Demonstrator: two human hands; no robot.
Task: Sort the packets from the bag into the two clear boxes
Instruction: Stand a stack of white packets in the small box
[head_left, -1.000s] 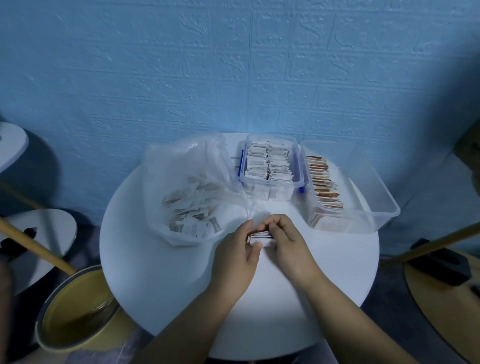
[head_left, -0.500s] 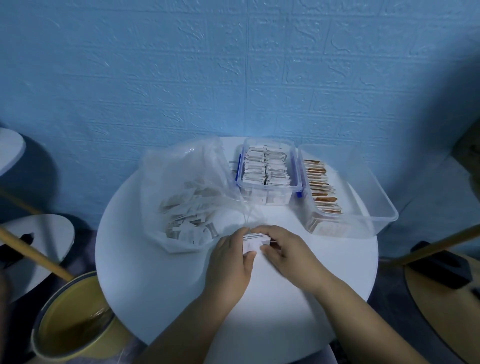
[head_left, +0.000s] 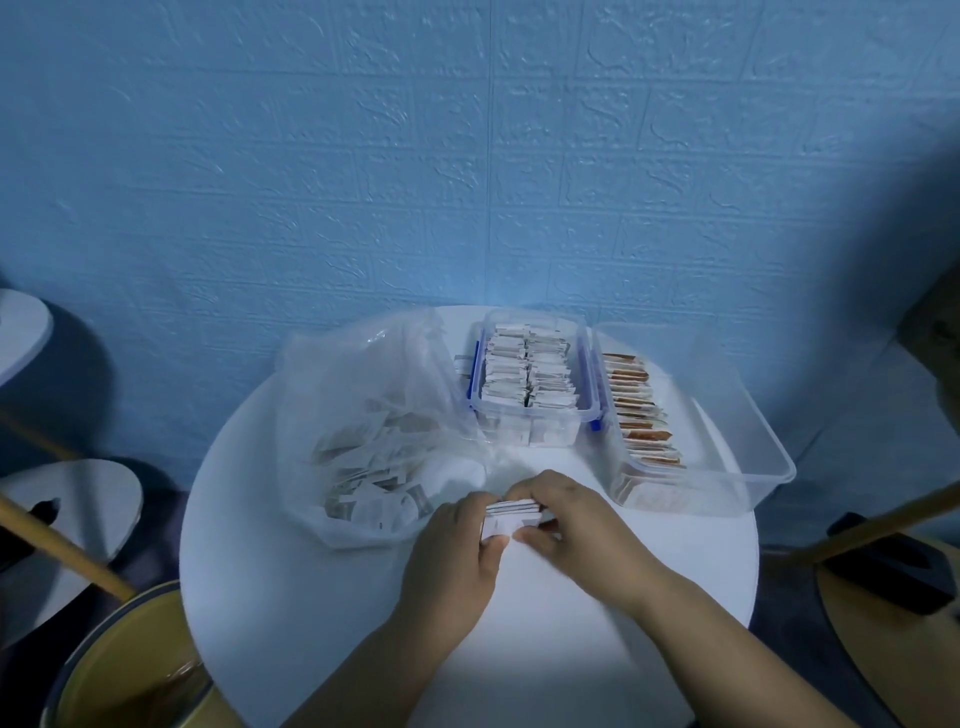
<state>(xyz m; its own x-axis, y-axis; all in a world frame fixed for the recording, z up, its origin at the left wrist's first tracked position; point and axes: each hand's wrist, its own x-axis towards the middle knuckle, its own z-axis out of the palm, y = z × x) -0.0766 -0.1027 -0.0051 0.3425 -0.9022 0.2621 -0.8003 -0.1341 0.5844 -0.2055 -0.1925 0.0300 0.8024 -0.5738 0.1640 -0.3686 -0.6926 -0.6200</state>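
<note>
left hand (head_left: 457, 551), right hand (head_left: 576, 525) grip packet stack (head_left: 506, 517) | bag (head_left: 363, 374): loose packets (head_left: 363, 467) | small box (head_left: 540, 417): white | large box (head_left: 748, 415): brown

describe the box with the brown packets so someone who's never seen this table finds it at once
Start at the round white table and look to its far right. The larger clear box there holds one row of brown-edged packets along its left wall. Unlike the smaller box beside it, it has no blue clips and is mostly bare.
</note>
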